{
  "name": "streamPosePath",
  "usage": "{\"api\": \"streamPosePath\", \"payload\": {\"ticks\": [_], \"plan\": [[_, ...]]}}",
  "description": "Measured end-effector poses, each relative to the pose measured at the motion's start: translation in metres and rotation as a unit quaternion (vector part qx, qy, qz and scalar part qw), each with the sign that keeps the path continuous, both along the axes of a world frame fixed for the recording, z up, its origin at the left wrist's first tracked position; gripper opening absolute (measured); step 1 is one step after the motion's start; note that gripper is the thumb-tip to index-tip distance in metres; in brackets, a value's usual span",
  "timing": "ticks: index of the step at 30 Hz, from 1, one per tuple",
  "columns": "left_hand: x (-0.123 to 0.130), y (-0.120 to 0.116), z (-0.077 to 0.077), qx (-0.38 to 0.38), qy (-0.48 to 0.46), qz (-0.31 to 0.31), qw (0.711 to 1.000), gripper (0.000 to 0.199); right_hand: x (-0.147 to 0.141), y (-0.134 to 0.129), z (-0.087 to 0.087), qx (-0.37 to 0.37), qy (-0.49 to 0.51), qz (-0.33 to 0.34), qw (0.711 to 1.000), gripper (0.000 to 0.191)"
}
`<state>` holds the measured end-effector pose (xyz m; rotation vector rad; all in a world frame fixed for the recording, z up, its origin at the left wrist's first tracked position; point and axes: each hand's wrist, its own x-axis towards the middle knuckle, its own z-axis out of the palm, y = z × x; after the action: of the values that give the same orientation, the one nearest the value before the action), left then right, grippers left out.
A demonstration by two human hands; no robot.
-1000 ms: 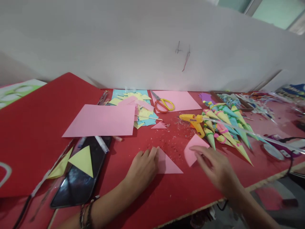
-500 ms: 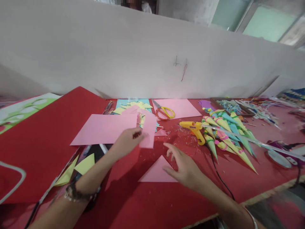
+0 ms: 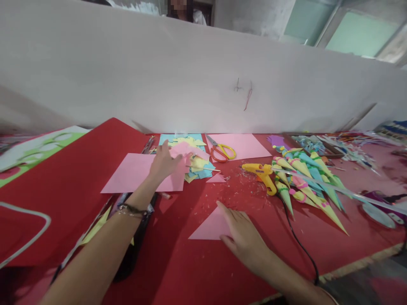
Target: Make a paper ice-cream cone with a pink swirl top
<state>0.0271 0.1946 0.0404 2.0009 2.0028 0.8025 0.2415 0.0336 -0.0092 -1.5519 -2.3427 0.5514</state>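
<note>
My left hand is open beside a heap of pink, yellow and blue paper scraps, its thumb near a pink piece on top. Under that wrist lies a large pink paper sheet. My right hand rests open, fingers stretched out, over the right part of a pink paper triangle, hiding that side of it. A small pink scrap lies between the hands. Scissors with red and yellow handles lie on another pink sheet behind.
A yellow glue gun with a long clear stick lies to the right, its black cord running forward. Beside it are several paper cones. A red board slants at the left. A white partition stands behind; a person is beyond it.
My left hand has moved up and away to the scrap heap and let go of the pink paper strip. My right hand has come down onto the pink triangle.
</note>
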Motion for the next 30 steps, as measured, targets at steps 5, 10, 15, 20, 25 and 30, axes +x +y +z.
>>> {"api": "streamPosePath", "payload": {"ticks": [5, 10, 15, 20, 25, 30], "plan": [[0.013, -0.06, 0.008, 0.011, 0.047, -0.273, 0.961, 0.045, 0.005, 0.004, 0.004, -0.006, 0.09, 0.001, 0.996, 0.034], [0.018, -0.119, -0.004, 0.047, 0.242, -0.469, 0.848, 0.055, 0.011, 0.01, 0.011, -0.011, 0.112, 0.059, 0.992, 0.027], [0.019, -0.147, -0.033, 0.089, 0.282, -0.479, 0.826, 0.034, 0.018, 0.01, 0.012, -0.047, 0.15, 0.147, 0.977, 0.029], [0.028, -0.155, -0.039, 0.021, 0.257, -0.515, 0.818, 0.023, 0.031, 0.011, 0.003, -0.111, 0.203, 0.197, 0.953, 0.032], [0.036, -0.164, -0.033, -0.1, 0.203, -0.5, 0.836, 0.069, 0.04, 0.018, 0.0, -0.143, 0.193, 0.242, 0.94, 0.028], [0.043, -0.173, -0.037, -0.147, 0.179, -0.451, 0.862, 0.063, 0.046, 0.014, 0.007, -0.067, 0.082, 0.239, 0.965, 0.023]]}}
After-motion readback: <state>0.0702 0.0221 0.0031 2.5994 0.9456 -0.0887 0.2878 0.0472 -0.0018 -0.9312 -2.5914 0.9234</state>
